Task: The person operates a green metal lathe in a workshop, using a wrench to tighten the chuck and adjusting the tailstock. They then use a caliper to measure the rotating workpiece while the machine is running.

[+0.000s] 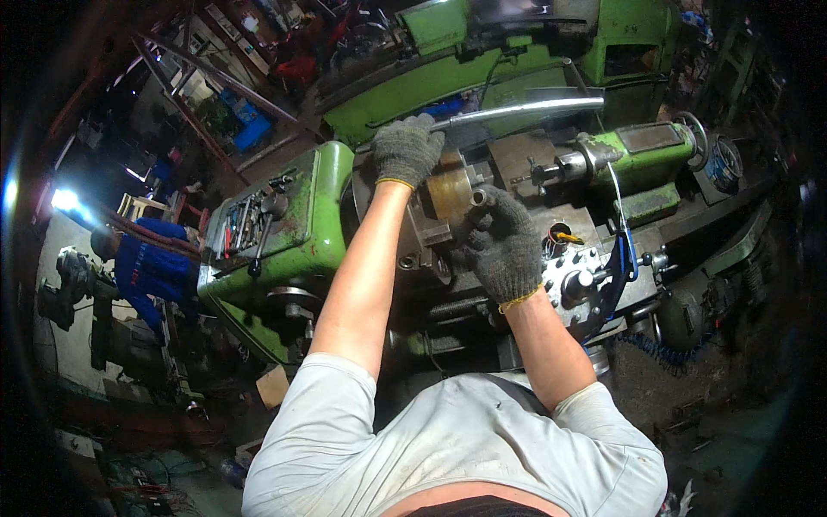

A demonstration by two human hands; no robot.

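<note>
The brownish metal workpiece [450, 198] sits at the green lathe's [326, 202] chuck; it looks heavy, stiff, perhaps oil-slick, best held around its rim. The right hand [506, 246] curls at a small tube end [479, 198]; the left hand [405, 151] bends over farther off; whether either is clamped cannot be told.

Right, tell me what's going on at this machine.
A gloved person is working at a green lathe. The left hand is by the upper left of a brownish metal part; the right hand is at its right, by a small round metal end. Whether either grips is unclear. Hand tools lie atop the lathe's left end.
</note>
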